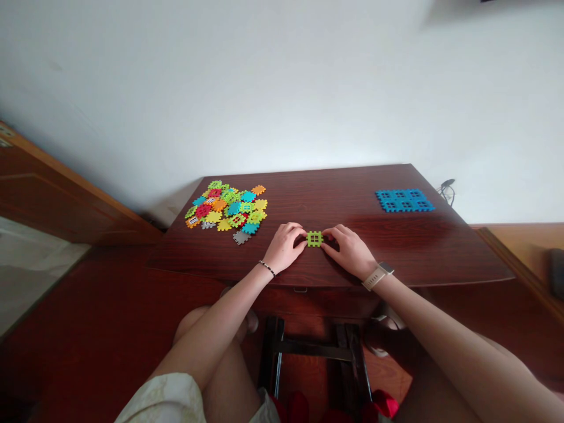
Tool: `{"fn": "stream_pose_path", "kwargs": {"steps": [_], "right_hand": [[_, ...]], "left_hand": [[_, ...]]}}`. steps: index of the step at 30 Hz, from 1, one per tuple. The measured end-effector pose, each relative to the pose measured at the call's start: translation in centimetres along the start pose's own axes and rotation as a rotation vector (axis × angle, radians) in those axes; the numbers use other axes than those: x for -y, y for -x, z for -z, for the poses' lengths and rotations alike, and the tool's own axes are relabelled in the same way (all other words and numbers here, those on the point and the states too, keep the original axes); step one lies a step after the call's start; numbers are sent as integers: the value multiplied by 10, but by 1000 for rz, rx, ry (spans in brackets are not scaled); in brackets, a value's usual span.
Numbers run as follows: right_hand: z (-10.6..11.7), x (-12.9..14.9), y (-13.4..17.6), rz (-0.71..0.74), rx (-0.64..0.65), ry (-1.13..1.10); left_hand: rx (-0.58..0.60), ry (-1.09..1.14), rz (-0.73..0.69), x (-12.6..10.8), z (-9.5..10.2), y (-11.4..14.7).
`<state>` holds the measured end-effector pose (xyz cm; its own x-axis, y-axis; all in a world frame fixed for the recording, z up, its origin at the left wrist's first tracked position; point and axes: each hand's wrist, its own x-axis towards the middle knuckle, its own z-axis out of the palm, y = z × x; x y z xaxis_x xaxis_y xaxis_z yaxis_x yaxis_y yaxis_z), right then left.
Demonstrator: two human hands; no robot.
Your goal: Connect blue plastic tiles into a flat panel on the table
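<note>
A light-green square puzzle tile point(314, 234) with notched edges and a window-like grid is between my hands, at the front middle of the table. My left hand point(286, 245) pinches its left edge between thumb and fingers. On the opposite side, my right hand point(348, 249) grips the right edge in the same way. A heap of mixed tiles point(219, 217) in green, yellow, red, orange, blue and grey lies to the left of my left hand. Farther right sits a blue panel point(404, 200) of joined window tiles, apart from my hands.
The dark red-brown wooden table point(308, 197) stands against a white wall point(282, 88). Behind its right edge hangs a black cable point(447, 187). A dark stool point(312, 348) is below the front edge, between my legs. A wooden door point(66, 200) is at the left.
</note>
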<state>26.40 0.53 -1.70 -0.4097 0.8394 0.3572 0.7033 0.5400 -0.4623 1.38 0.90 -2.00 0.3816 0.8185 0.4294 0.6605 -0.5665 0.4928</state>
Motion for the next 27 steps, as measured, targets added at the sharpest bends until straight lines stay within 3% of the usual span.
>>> {"fn": "stream_pose_path", "kwargs": {"steps": [11, 16, 20, 23, 27], "right_hand": [[1, 1, 1, 0, -3, -16], [2, 2, 0, 2, 6, -8], [2, 3, 0, -6, 8, -10], [1, 3, 0, -5, 8, -7], [1, 2, 0, 2, 10, -2]], "left_hand": [[7, 37, 4, 2, 14, 0], [-97, -86, 50, 18, 31, 0], [-269, -21, 121, 26, 47, 0], [-398, 84, 26, 2, 63, -1], [-499, 206, -339, -74, 91, 5]]}}
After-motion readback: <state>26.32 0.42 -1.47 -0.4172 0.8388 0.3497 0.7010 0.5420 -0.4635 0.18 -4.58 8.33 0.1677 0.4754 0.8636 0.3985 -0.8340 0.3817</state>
